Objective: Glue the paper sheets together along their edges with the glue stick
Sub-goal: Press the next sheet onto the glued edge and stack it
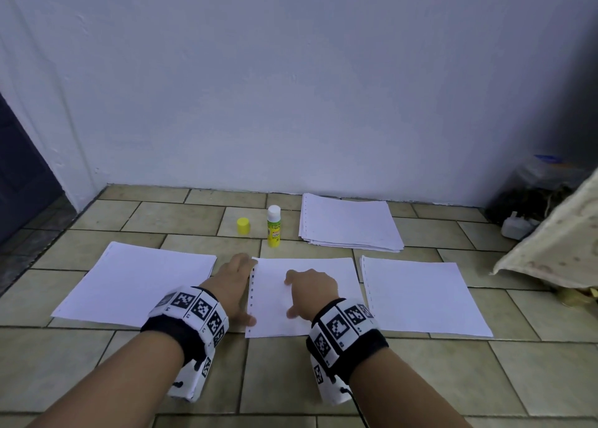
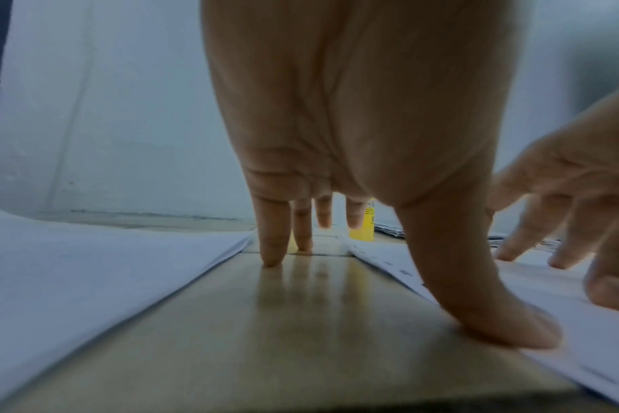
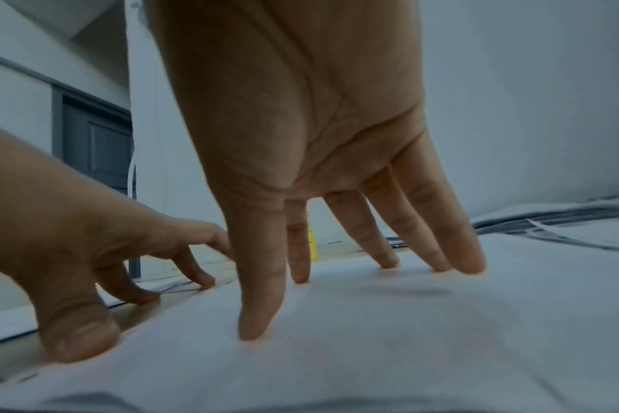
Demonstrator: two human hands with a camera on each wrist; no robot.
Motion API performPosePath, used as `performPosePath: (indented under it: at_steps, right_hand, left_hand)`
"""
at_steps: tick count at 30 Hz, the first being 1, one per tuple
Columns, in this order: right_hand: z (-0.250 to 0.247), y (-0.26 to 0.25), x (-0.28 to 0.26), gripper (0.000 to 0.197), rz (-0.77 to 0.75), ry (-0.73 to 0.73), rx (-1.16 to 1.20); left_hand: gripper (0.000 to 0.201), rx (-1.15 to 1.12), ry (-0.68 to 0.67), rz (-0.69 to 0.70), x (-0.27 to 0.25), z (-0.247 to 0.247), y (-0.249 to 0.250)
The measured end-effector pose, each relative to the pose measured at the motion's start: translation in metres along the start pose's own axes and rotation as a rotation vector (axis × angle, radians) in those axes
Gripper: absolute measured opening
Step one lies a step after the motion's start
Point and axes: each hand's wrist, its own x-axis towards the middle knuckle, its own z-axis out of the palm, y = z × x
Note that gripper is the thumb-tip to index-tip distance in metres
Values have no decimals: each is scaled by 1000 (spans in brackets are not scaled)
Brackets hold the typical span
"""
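1. A beige tiled floor (image 1: pixel 404 379) carried everything, with a pale painted wall (image 1: pixel 291 88) behind it.
2. Three white paper sheets were laid in a row on the floor: a left sheet (image 1: pixel 136 285), a middle sheet with punched holes along its left edge (image 1: pixel 323 285) and a right sheet (image 1: pixel 420 298), each apart from its neighbour by a strip of bare tile.
3. A stack of spare white paper (image 1: pixel 349 224) was seen behind the row, near the wall.
4. The left hand (image 1: pixel 231 285) was spread with straight fingers on the tile between the left and middle sheets, its thumb (image 2: pixel 506 315) pressed on the punched edge; nothing was grasped.
5. The right hand (image 1: pixel 310 290) was likewise released, its fingertips (image 3: pixel 255 327) pressed flat on the middle sheet.
6. A yellow-and-green glue stick with a white top (image 1: pixel 274 226) stood upright behind the sheets, untouched, and a small yellow cap (image 1: pixel 243 226) stood just beside it.
7. The sheets were judged light, thin and limp, apt to slide on the glossy tile and to crease if pinched; flat fingertip pressure near the edge being joined was thought best.
8. The glue stick was judged light and rigid, best taken around its barrel.
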Motion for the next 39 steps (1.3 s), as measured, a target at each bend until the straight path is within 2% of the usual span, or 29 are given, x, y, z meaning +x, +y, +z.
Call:
performPosePath:
  at_steps: [4,7,9,11,13,16,23,27,30,32,35,37,39]
  right_hand:
    - [-2,-6,6,61,25,-17,-90]
    - [-2,-19,11,60,44,21,-156]
    - [2,-24,16,70,-81,6,-90]
    - [5,-24,18,90,-224,-93,77]
    - [6,-16,18,95,-248,-129,177]
    - [3,4,17,93,-179,-105,201]
    - [-4,71,9,106,74,-55,241]
    - [-3,77,9,110,132,-33,178]
    - [-1,70,11,105,133,-19,129]
    - [-1,64,7,100,100,-5,101]
    - [-3,49,-5,96,12,-40,65]
    - [-1,35,-7,92,-74,-56,-69]
    - [3,22,-4,91,-148,-62,-154]
  left_hand:
    - [108,199,-76,-3,7,-2,6]
    - [108,234,-80,-19,12,-1,7]
    - [108,239,-66,-18,10,0,6]
    - [108,249,-55,-10,8,2,6]
    - [107,259,-58,-8,7,1,5]
    - [107,257,-75,-18,10,1,5]
    - [110,243,-128,-27,14,2,3]
    - [110,240,-123,-12,14,-1,2]
    - [106,274,-107,0,11,-4,2]
    - [92,310,-104,-12,6,-14,3]
    - [76,353,-166,-46,-1,-30,10]
    - [68,336,-133,15,-2,-32,20]
    - [67,232,-112,139,-3,-24,32]
